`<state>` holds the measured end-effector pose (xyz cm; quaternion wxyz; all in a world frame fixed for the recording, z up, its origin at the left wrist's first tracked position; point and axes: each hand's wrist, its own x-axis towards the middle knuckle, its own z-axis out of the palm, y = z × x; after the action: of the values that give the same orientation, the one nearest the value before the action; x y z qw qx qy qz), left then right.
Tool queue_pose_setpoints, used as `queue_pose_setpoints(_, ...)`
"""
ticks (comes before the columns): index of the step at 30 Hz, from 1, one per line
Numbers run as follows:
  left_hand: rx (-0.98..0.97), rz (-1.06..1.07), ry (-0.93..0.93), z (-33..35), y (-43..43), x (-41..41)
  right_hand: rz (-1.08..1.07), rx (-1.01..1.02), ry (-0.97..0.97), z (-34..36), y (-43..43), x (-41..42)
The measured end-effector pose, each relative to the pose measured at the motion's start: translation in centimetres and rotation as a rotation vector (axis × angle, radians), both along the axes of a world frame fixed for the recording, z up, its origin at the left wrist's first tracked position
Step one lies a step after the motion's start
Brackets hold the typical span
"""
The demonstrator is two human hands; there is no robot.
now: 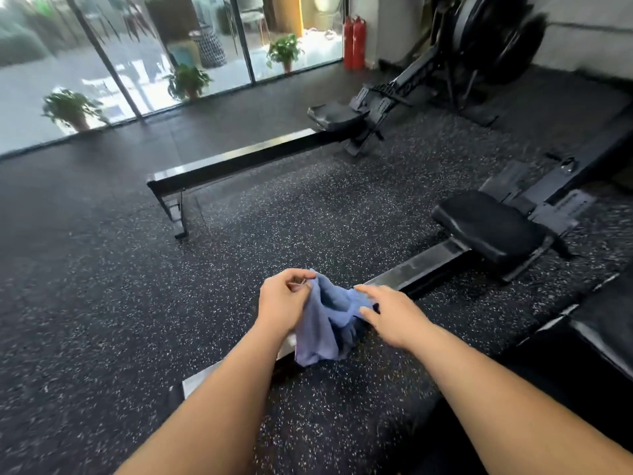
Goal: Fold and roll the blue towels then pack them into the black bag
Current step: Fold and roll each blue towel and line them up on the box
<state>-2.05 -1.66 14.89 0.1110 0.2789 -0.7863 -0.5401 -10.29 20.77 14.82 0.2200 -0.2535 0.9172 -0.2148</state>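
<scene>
A crumpled blue towel (322, 327) hangs between my two hands above the rail of the near rowing machine. My left hand (282, 303) pinches its upper left corner with curled fingers. My right hand (390, 315) grips the towel's right side, its fingers stretched over the cloth and the thumb below it. The towel's lower end droops down to the rail. No black bag is in view.
The near rowing machine's rail (421, 269) and black seat (489, 228) run to the right. A second rowing machine (239, 159) lies further off. Speckled rubber floor (102, 303) spreads to the left. Potted plants (186, 80) stand by the glass wall, red fire extinguishers (354, 41) behind.
</scene>
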Motion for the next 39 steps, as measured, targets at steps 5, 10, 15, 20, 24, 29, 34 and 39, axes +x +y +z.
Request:
queue_pose_setpoints(5,-0.062,-0.223,0.134,6.5,2.3,-1.3,-0.074,-0.102,0.042,5.5,1.3,0.2)
queue_pose_setpoints(10,0.08,-0.389,0.233,12.9,5.8,-2.8,-0.17,-0.178,0.131,9.1,4.3,0.4)
queue_pose_setpoints(15,0.084,-0.509,0.283,17.7,10.3,-4.4,-0.301,-0.114,0.348,12.7,9.5,0.3)
queue_pose_setpoints(20,-0.031,-0.589,0.302,20.1,15.0,-6.9,-0.422,-0.094,0.484,17.1,17.0,-0.3)
queue_pose_setpoints(24,-0.199,-0.608,0.33,21.5,20.7,-9.0,-0.51,-0.111,0.565,21.0,24.1,0.0)
queue_pose_setpoints(29,-0.429,-0.643,0.445,24.8,28.7,-11.0,-0.665,-0.185,0.676,25.4,33.0,1.3)
queue_pose_setpoints(34,-0.418,-0.654,0.607,28.6,37.3,-12.1,-0.812,-0.243,0.83,29.3,41.0,3.0)
queue_pose_setpoints(39,-0.339,-0.697,0.793,31.6,45.1,-12.1,-0.916,-0.283,1.027,32.0,47.4,5.4)
